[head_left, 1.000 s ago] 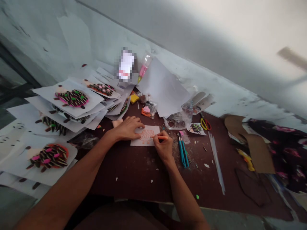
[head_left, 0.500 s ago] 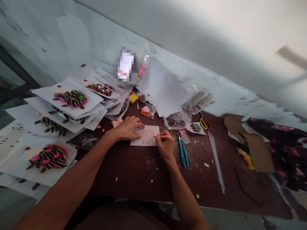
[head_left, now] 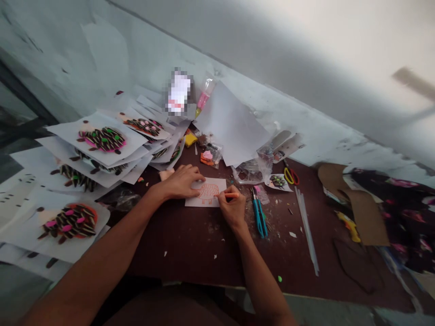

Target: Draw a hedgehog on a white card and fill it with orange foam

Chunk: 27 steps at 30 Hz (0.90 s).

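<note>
A small white paper [head_left: 193, 202] with an orange drawing of a rounded, legged shape lies on the dark red table [head_left: 190, 253]. My left hand [head_left: 182, 182] rests with its fingers spread across the paper's upper left part, holding nothing. At the paper's right edge my right hand [head_left: 233, 206] is closed around an orange pen [head_left: 232, 195], whose tip is at the right side of the drawing. Teal-handled pliers [head_left: 260, 215] lie just right of my right hand.
Stacked sheets with hedgehog figures [head_left: 103, 138] fill the left side. Behind are a lit phone [head_left: 179, 93], white paper [head_left: 234, 122] and plastic bags. To the right lie scissors [head_left: 291, 176], clear glue sticks [head_left: 307, 233], a yellow glue gun [head_left: 350, 225] and brown cardboard [head_left: 369, 213].
My right hand and the orange pen have shifted slightly left over the drawing. My left hand stays in place on the paper.
</note>
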Available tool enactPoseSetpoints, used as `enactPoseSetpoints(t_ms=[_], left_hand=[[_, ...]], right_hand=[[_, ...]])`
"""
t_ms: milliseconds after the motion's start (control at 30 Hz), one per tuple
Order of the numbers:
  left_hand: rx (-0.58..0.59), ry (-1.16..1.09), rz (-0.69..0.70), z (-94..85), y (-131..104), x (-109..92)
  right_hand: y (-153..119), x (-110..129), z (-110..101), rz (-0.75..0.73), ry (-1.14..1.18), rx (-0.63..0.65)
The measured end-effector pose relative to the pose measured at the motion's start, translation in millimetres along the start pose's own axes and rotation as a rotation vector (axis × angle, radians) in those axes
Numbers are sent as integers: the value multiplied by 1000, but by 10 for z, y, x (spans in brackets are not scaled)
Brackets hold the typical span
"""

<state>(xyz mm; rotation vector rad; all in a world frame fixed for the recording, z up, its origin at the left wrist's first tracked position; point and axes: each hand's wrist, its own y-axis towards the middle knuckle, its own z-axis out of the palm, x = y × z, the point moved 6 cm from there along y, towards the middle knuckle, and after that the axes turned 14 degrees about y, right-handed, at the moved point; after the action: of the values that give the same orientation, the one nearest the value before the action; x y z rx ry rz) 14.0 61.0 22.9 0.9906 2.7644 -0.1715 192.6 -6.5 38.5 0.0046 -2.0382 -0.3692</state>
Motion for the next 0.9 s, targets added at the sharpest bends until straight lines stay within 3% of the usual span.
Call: enactPoseSetpoints(t_ms=[400,900], left_hand=[[14,-5,-6,-9,-2,-4],[6,-7,0,-1,1,1]], right_hand=[[31,-12,-87,-18,-39,-69],[23,-18,-59,-13,-42,-53]])
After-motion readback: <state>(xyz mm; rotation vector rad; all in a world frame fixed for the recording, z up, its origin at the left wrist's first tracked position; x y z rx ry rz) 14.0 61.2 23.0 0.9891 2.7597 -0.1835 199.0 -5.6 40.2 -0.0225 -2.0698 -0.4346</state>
